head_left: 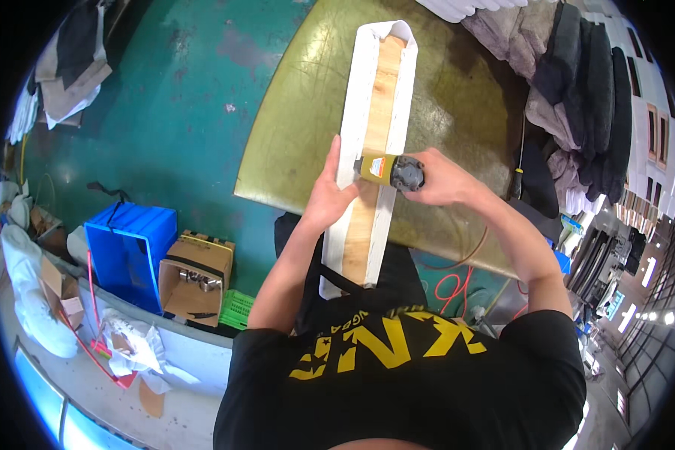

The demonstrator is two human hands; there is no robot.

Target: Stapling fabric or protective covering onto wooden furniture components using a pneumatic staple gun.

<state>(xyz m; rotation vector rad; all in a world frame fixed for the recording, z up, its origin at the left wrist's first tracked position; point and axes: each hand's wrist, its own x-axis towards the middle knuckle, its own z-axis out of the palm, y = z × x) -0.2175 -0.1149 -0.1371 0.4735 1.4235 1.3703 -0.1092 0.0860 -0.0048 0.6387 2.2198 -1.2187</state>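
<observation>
A long, narrow wooden board [380,97], edges wrapped in white fabric [350,112], lies lengthwise away from me with its near end by my lap. My left hand [330,191] grips its left edge, the thumb on top of the fabric and a finger stretched along the side. In my right hand [442,178] is a staple gun [379,166], yellowish with a dark round end. Its nose points left and is at the white fabric on the left edge, close to my left thumb. The right fingers are partly hidden behind the tool.
Under the board is a worn olive-green table [300,112]. A blue crate [127,247], a cardboard box [195,281] with metal parts and a green basket [236,309] stand at left. Dark and grey fabric pieces [577,82] pile up at right. A red hose [451,289] curls below the table.
</observation>
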